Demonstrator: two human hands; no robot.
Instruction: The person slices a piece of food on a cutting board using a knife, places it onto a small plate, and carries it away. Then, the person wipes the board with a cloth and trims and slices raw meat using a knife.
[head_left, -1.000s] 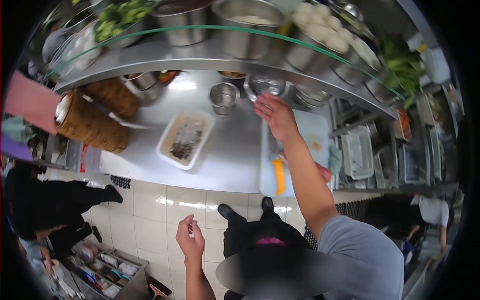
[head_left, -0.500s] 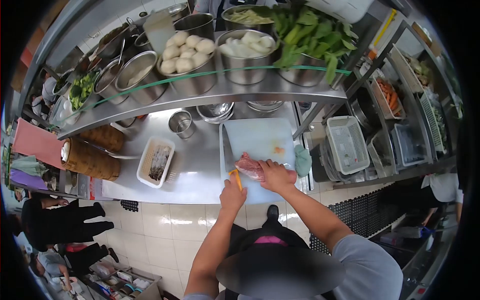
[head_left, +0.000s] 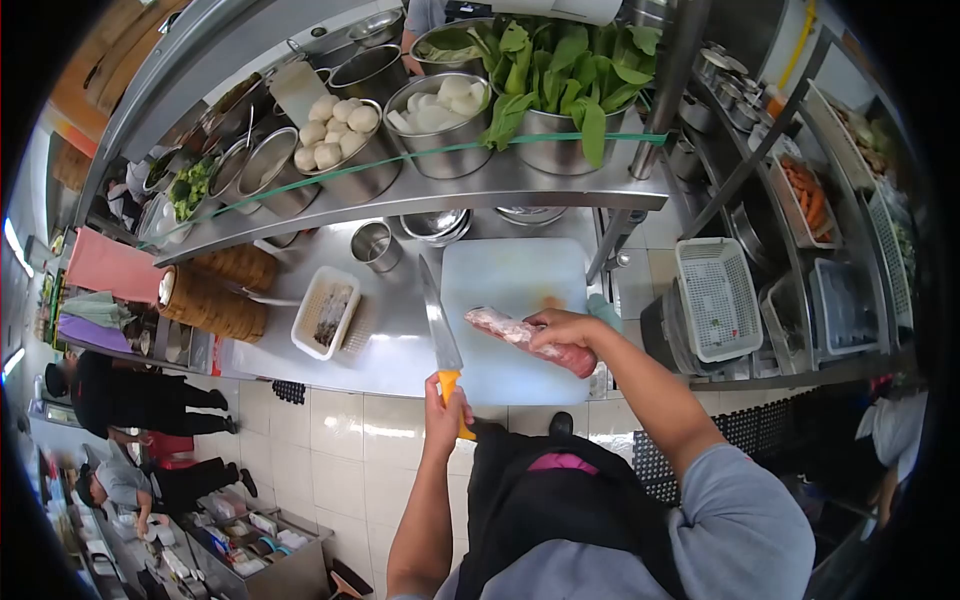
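Landmark: cutting board [head_left: 510,275]. Carrier: steel counter [head_left: 395,325]; board lies flat on it. Also on counter: white basket [head_left: 316,346], left of board; small steel pot [head_left: 376,248], beyond and left; steel bowls [head_left: 436,226], just beyond its far left corner; bamboo steamers [head_left: 215,303], well left; green cloth [head_left: 605,312], right edge. Steel shelf [head_left: 440,192], raised beyond board: pot of leafy greens [head_left: 555,152] behind its right half; pot of pale round pieces [head_left: 367,180], farther left.
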